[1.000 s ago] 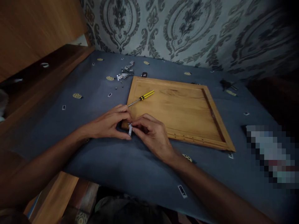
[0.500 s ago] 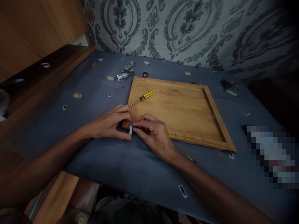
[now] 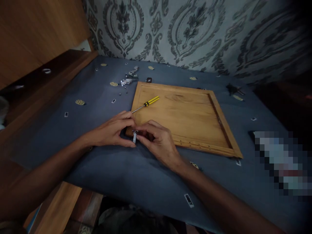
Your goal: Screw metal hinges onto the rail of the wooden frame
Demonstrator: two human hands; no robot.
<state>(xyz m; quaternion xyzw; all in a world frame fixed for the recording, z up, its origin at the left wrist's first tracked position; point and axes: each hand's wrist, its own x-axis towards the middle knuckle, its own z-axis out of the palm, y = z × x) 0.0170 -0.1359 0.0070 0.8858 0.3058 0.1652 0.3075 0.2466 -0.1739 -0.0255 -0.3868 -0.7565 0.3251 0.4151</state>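
A small metal cabinet hinge is at the near left corner of a framed wooden door panel. My left hand curls around that corner, with its thumb at the hinge's lower end and its fingers on the wood above. From the other side my right hand pinches close against the hinge; whatever sits between these fingertips is too small to make out. A yellow and black screwdriver lies on the panel, its tip pointing toward my left fingers.
Behind the panel's far left corner lies a pile of metal hinges, with several small screws nearby. A small dark object sits behind the panel. Farther right are a black item and a blurred-out object on the blue tablecloth.
The view has shifted slightly. My right fingertips have moved a little at the hinge, while my left hand keeps its place around the corner. The screwdriver and panel stay put.
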